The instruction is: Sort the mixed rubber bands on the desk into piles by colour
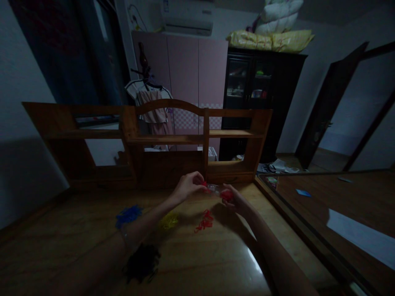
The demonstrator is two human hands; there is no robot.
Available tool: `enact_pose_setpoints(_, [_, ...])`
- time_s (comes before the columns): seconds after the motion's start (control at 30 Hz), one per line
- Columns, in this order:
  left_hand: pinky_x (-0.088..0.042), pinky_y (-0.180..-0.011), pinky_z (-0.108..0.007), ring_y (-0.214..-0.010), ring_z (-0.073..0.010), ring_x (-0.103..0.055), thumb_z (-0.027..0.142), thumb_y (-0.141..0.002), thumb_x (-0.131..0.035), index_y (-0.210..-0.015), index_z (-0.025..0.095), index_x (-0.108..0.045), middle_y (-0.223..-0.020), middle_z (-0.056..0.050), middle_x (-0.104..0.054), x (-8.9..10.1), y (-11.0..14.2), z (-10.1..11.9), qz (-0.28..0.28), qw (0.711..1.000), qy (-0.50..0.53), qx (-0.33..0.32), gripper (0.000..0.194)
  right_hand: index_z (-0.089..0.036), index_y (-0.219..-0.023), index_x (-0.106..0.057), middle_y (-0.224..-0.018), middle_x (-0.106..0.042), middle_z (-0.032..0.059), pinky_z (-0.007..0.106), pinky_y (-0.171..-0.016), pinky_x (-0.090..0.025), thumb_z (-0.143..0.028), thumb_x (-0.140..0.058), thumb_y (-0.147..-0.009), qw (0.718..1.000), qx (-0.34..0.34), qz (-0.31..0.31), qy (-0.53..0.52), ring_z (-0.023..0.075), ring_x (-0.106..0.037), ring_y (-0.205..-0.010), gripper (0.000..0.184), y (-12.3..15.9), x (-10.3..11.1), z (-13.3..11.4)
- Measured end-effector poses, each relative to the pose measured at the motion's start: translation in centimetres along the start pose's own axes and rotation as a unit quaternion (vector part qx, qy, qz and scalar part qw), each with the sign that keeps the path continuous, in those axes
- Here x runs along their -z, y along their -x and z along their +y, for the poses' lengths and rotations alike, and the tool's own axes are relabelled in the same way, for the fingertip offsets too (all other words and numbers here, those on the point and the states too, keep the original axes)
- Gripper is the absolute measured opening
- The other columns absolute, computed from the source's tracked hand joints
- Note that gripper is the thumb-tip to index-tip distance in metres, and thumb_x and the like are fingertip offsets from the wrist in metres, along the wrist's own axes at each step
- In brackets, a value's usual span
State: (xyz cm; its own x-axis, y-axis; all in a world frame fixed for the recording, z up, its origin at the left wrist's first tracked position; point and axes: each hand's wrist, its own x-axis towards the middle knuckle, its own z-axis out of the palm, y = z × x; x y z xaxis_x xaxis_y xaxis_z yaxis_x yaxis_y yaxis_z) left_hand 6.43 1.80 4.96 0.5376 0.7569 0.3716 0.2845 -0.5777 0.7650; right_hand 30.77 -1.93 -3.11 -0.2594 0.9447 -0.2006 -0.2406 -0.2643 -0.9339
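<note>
Both my hands are raised over the wooden desk (92, 230) near its back. My left hand (188, 185) is closed in a pinch on a small red piece at one end of a little clear thing (213, 188). My right hand (234, 199) is closed on a red piece at the other end. Below them on the desk lies a small pile of red loops (204, 222). A yellow pile (168, 221) sits partly behind my left forearm, a blue pile (128, 215) lies further left, and a black pile (142, 262) is close to me.
A wooden shelf unit (145, 135) stands along the back of the desk. A second, glass-topped table (339, 205) adjoins on the right. Behind are a pink wardrobe (197, 74), a dark cabinet (262, 90) and an open door (333, 102). The room is dim.
</note>
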Motion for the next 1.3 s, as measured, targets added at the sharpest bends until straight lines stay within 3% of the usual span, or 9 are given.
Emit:
enact_pose_setpoints(0.2, [-0.050,-0.083,-0.029,-0.088,-0.0192,-0.068,0.025,-0.075,-0.068,-0.089,0.019,-0.075,-0.090,-0.004,-0.075,1.6,-1.2,3.4,-0.041,0.998,-0.010,-0.043,0.017,-0.018,-0.080,-0.054,-0.047,-0.052,-0.0048,0.013,-0.028,-0.016,-0.060,-0.041,-0.088,0.995,-0.010,-0.032,-0.091,0.0025,-0.023,-0.029,0.046,0.0,-0.5,0.1])
enact_pose_setpoints(0.4, [-0.050,-0.068,-0.024,-0.072,-0.0150,-0.067,0.017,-0.076,-0.065,-0.083,0.016,-0.071,-0.078,-0.002,-0.072,1.6,-1.1,5.6,-0.026,0.990,-0.081,-0.114,0.009,-0.017,-0.084,-0.055,-0.052,-0.056,-0.0034,0.012,-0.028,-0.015,-0.058,-0.044,-0.089,0.988,-0.025,-0.067,-0.138,0.0013,-0.023,-0.029,0.043,0.5,-1.2,0.0])
enact_pose_setpoints(0.57, [-0.049,-0.068,-0.024,-0.073,-0.0139,-0.064,0.015,-0.072,-0.069,-0.082,0.016,-0.065,-0.084,-0.001,-0.067,1.4,-1.5,5.8,-0.001,0.988,-0.087,-0.131,0.010,-0.018,-0.088,-0.056,-0.051,-0.055,-0.0038,0.011,-0.027,-0.015,-0.057,-0.043,-0.090,0.983,-0.031,-0.088,-0.159,0.0019,-0.024,-0.029,0.041,0.9,-1.9,-0.1])
enact_pose_setpoints(0.83, [-0.052,-0.076,-0.026,-0.084,-0.0139,-0.066,0.002,-0.076,-0.051,-0.104,0.018,-0.066,-0.093,-0.003,-0.068,1.9,-1.6,6.1,-0.075,0.981,-0.057,-0.172,0.035,-0.017,-0.085,-0.054,-0.050,-0.054,-0.0045,0.011,-0.027,-0.018,-0.057,-0.041,-0.091,0.977,-0.033,-0.108,-0.181,0.0017,-0.023,-0.028,0.042,0.7,-1.7,0.0])
enact_pose_setpoints(0.93, [-0.051,-0.074,-0.025,-0.084,-0.0133,-0.064,0.005,-0.080,-0.047,-0.105,0.019,-0.065,-0.100,-0.004,-0.064,2.3,-1.6,6.6,-0.028,0.980,-0.058,-0.186,0.033,-0.017,-0.085,-0.055,-0.051,-0.054,-0.0037,0.011,-0.026,-0.019,-0.057,-0.042,-0.090,0.976,-0.041,-0.114,-0.182,0.0021,-0.024,-0.028,0.043,0.5,-1.4,0.0])
enact_pose_setpoints(1.0, [-0.050,-0.079,-0.027,-0.088,-0.0144,-0.063,0.015,-0.087,-0.047,-0.106,0.020,-0.064,-0.103,-0.005,-0.063,2.5,-1.5,6.1,0.027,0.985,-0.072,-0.156,0.026,-0.016,-0.085,-0.055,-0.051,-0.055,-0.0035,0.012,-0.026,-0.019,-0.057,-0.041,-0.091,0.975,-0.043,-0.114,-0.184,0.0021,-0.024,-0.028,0.044,0.4,-1.0,0.1])
enact_pose_setpoints(1.07, [-0.046,-0.087,-0.030,-0.097,-0.0163,-0.060,0.030,-0.091,-0.048,-0.107,0.021,-0.063,-0.106,-0.005,-0.062,2.2,-1.3,4.7,0.029,0.990,-0.100,-0.097,0.024,-0.016,-0.084,-0.054,-0.051,-0.054,-0.0039,0.012,-0.025,-0.019,-0.057,-0.040,-0.091,0.975,-0.037,-0.110,-0.190,0.0019,-0.023,-0.028,0.044,0.4,-0.5,0.0])
enact_pose_setpoints(1.2, [-0.047,-0.081,-0.030,-0.093,-0.0202,-0.059,0.055,-0.076,-0.064,-0.101,0.019,-0.066,-0.099,-0.006,-0.062,0.0,0.8,-0.1,-0.092,0.987,-0.132,0.000,0.044,-0.018,-0.080,-0.052,-0.051,-0.054,-0.0052,0.012,-0.025,-0.019,-0.058,-0.042,-0.090,0.975,-0.014,-0.095,-0.202,0.0015,-0.022,-0.028,0.043,0.6,0.7,-0.4])
enact_pose_setpoints(1.3, [-0.047,-0.078,-0.032,-0.091,-0.0222,-0.058,0.061,-0.060,-0.075,-0.103,0.018,-0.066,-0.100,-0.007,-0.060,-2.3,3.1,-2.9,-0.166,0.975,-0.142,0.033,0.061,-0.018,-0.076,-0.050,-0.049,-0.051,-0.0062,0.012,-0.025,-0.019,-0.059,-0.044,-0.088,0.975,-0.007,-0.085,-0.205,0.0017,-0.022,-0.027,0.043,0.9,1.1,-0.7])
